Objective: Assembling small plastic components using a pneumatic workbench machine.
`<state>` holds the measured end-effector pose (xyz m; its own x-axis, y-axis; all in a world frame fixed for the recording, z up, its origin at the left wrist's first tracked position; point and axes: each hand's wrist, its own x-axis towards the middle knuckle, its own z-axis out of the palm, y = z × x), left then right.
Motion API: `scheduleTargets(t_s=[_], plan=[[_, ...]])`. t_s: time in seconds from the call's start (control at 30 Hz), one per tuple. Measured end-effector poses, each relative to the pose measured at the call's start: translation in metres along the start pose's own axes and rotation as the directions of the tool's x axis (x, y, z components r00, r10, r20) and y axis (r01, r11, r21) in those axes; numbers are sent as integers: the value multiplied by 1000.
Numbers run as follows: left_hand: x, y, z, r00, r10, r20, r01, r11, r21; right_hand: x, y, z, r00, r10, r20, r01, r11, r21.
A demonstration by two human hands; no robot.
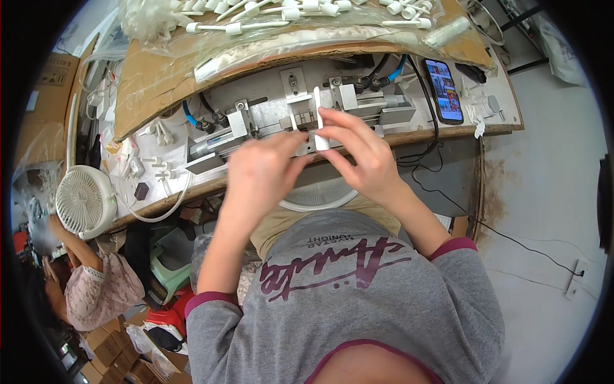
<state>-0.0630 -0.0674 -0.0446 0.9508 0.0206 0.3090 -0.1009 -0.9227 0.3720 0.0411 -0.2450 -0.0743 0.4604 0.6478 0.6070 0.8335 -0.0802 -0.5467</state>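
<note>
Between the thumb and fingertips of my right hand [363, 152] is a white plastic cap with a long thin stem [319, 120]. The stem points away from me and the wider cap end is toward me. My left hand [261, 168], slightly blurred, is just left of the piece, its fingers bent toward the middle of the metal clamping fixture [295, 89]. What those fingers hold, if anything, I cannot make out. The fixture has metal blocks and an air cylinder on either side, with blue and black hoses. Both hands are at its near edge.
Many white stemmed caps [300, 11] lie on plastic over a cardboard sheet [153, 80] behind the fixture. A phone [443, 91] rests at right, a white fan [85, 200] at left. Below the bench edge is a white mesh basket [320, 195]. Another person [105, 288] sits at lower left.
</note>
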Motion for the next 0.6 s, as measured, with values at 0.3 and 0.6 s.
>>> scheduleTargets(t_s=[0.3,0.6], plan=[[95,-70,-58,884,147,-443,-2,950,311,-16,-1,27,976,-107,188,167,927,-336],[116,-63,-56,955,-157,-252,185,979,90,-8,-4,31,971,-148,188,212,897,-389]])
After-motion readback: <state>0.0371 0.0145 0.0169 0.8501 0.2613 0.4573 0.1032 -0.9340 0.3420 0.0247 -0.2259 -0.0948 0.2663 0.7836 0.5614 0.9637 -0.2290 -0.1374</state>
